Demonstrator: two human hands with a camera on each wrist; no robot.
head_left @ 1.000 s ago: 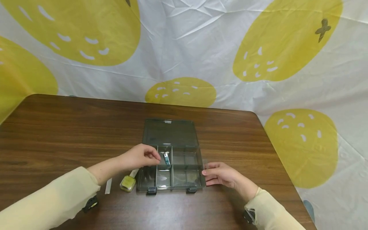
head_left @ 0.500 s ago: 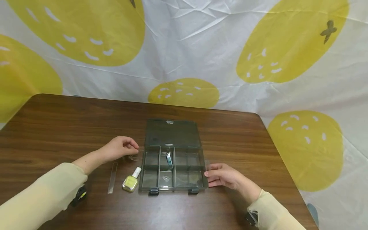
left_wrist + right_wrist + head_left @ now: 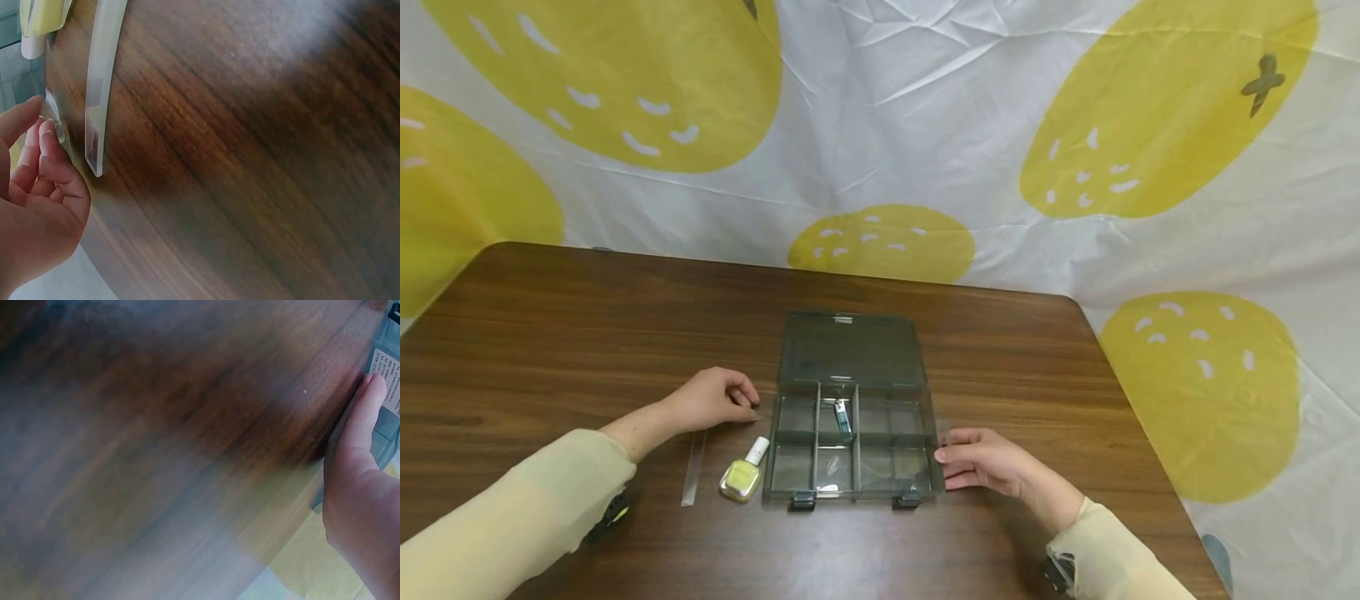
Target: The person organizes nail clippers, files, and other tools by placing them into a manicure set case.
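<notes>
- Head view: a smoky compartment box (image 3: 853,433) lies open on the brown worktop (image 3: 550,333), its lid flat behind it. A small nail clipper (image 3: 842,417) sits in a back middle compartment. The left hand (image 3: 715,398) rests just left of the box with curled fingers that pinch something small and clear. A yellow nail polish bottle (image 3: 742,475) and a clear strip (image 3: 693,467) lie nearby. The right hand (image 3: 981,458) lies with fingers nearly straight, its tips touching the box's right wall.
- Left wrist view: the fingertips (image 3: 44,134) nip a tiny clear piece (image 3: 55,119), perhaps a small disc; blur hides its shape. The strip (image 3: 100,81) lies just beside it, and the bottle (image 3: 40,19) is at the top edge.
- Right wrist view: much blurred; a straight finger (image 3: 365,412) presses against the box wall (image 3: 387,375), which carries a printed label.
</notes>
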